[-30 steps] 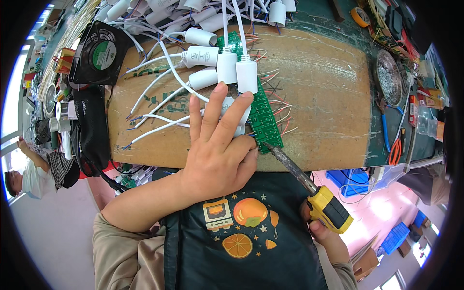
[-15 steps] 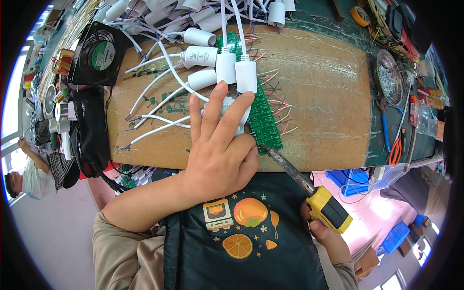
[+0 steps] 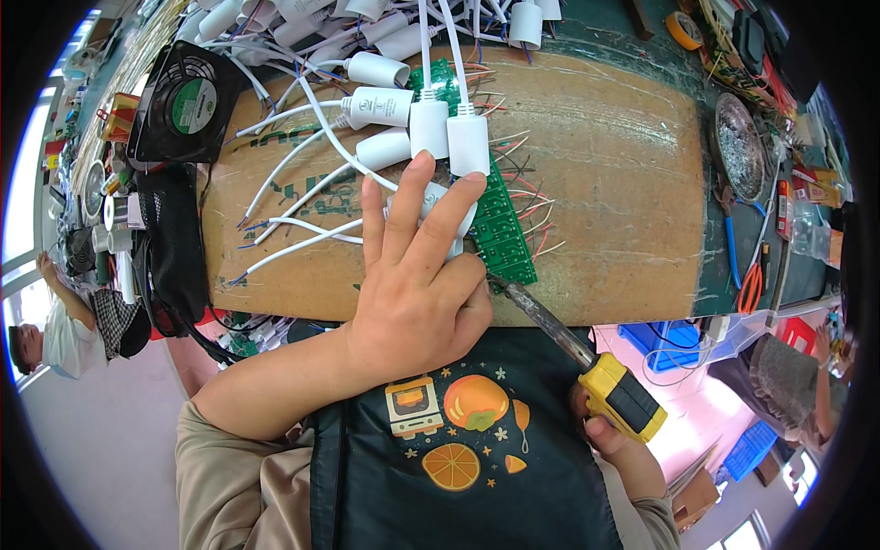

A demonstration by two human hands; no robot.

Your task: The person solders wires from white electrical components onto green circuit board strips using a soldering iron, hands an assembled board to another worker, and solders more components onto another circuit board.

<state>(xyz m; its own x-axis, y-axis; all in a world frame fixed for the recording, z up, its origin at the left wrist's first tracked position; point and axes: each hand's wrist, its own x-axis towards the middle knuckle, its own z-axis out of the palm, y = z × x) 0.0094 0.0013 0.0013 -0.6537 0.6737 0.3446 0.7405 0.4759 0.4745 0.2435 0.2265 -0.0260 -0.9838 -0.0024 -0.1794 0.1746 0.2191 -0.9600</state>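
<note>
My left hand [image 3: 417, 289] lies over the near left edge of a green circuit board [image 3: 500, 225]. Its outer fingers stretch across white cylindrical lamp holders [image 3: 468, 145], while forefinger and thumb are bent together at the board's edge; whatever they pinch is hidden. Below right, my right hand [image 3: 607, 438] grips the yellow handle of a soldering iron [image 3: 623, 396]. The iron's tip touches or nearly touches the board's near end, beside my left fingertips. Red, white and black wires [image 3: 536, 211] stick out along the board's right side. More lamp holders with white cables lie left of it.
Under the work is a brown board [image 3: 623, 183] on a dark green bench. A black fan [image 3: 188, 105] stands left, a heap of white lamp holders [image 3: 302, 18] behind. At right are a round metal dish [image 3: 738, 147] and blue-handled pliers [image 3: 731, 243]. People are at both sides.
My hands, the iron and the circuit board have hardly moved. At the far right, the other person has shifted, and an arm and a red object now show there.
</note>
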